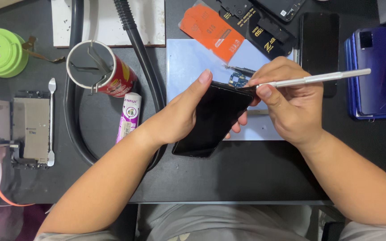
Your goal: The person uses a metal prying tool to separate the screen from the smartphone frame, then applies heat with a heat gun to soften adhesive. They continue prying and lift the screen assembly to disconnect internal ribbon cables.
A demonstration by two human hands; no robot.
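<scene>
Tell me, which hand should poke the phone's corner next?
Probably the right hand: it holds the silver tool, whose tip sits at the black phone corner. The left hand grips the phone.

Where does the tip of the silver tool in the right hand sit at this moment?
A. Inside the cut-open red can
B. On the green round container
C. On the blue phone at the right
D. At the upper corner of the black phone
D: the right hand holds the silver tool with its tip at the upper corner of the black phone, which the left hand grips.
</scene>
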